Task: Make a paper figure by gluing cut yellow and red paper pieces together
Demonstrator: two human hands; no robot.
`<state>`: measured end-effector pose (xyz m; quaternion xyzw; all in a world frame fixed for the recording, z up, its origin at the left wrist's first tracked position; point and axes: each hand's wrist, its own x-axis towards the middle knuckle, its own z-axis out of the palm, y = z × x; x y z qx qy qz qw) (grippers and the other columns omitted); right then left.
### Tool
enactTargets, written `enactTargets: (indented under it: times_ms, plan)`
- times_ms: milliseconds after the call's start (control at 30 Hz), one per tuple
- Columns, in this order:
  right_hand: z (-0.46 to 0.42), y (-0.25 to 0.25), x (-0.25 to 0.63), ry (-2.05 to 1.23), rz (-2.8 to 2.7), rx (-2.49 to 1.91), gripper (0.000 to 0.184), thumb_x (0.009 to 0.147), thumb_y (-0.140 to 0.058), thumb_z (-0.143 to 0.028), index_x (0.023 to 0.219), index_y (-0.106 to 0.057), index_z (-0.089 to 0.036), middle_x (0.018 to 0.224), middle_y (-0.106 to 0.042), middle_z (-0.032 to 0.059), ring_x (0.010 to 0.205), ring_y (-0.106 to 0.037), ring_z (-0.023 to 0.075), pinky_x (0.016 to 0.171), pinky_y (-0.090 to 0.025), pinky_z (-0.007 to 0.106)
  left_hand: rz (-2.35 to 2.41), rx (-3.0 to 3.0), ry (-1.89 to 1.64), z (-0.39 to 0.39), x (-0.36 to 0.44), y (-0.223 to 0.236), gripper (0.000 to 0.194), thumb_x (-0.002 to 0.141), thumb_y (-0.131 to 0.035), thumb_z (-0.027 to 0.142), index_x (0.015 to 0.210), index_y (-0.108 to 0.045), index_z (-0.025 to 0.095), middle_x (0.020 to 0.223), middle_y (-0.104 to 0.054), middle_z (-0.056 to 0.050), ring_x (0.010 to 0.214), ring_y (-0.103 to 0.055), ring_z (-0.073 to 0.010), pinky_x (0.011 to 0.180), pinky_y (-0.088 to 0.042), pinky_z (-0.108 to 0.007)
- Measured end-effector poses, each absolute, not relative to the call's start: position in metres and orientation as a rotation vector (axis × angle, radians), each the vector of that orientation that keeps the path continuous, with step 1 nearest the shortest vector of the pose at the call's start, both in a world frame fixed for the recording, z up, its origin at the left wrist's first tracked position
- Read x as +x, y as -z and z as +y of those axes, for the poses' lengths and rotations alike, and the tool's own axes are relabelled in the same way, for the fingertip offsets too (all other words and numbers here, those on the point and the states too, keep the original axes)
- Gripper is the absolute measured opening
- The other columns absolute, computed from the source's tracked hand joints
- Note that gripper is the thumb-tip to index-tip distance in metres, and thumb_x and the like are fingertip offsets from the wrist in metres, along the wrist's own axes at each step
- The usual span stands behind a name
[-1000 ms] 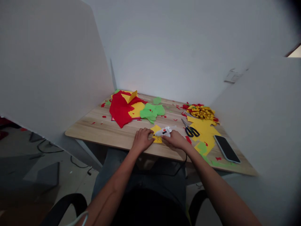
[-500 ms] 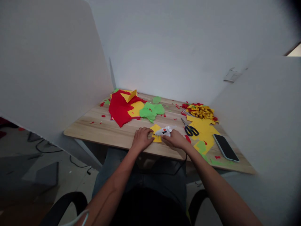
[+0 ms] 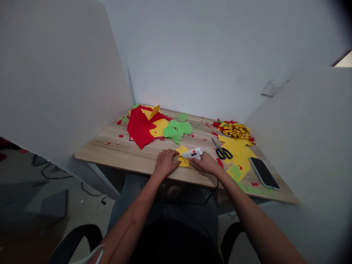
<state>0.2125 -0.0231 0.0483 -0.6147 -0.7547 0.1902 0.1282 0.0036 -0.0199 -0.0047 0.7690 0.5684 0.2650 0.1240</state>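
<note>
My right hand [image 3: 205, 163] is wrapped around a white hot glue gun [image 3: 192, 153], whose tip points left over a small yellow piece [image 3: 183, 162] near the table's front edge. Dark marks show on this piece, which looks like felt or paper. At its left edge, my left hand [image 3: 166, 162] holds it with fingers and thumb curled toward each other. The glue gun's nozzle reaches close to the left fingertips; whether it touches the piece I cannot tell. A dark cord [image 3: 210, 196] hangs below my right wrist.
Black-handled scissors [image 3: 223, 152] lie right of my hands, beside yellow sheets [image 3: 239, 152] and a phone [image 3: 264, 172]. Behind them sits a ruffled yellow and red bundle [image 3: 235, 130]. Red cloth [image 3: 140, 126] and green pieces [image 3: 178, 130] lie at the back left. Partitions enclose the table [image 3: 96, 150].
The glue gun and my right hand have shifted very slightly to the right. My left hand stays on the yellow piece.
</note>
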Motion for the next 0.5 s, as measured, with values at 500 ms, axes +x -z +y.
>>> enactTargets:
  times_ms: [500]
  plan:
    - [-0.0233, -0.0444, 0.2082, -0.557, -2.189, -1.818, 0.034, 0.087, -0.058, -0.041, 0.096, -0.073, -0.012, 0.097, -0.075, 0.0165, 0.084, -0.068, 0.0252, 0.066, -0.042, 0.027, 1.66, 2.241, -0.742, -0.0192, 0.0036, 0.0041, 0.035, 0.079, -0.069, 0.036, 0.112, -0.065, 0.027, 0.113, -0.067, -0.005, 0.108, -0.054, -0.0267, 0.091, -0.039, -0.039]
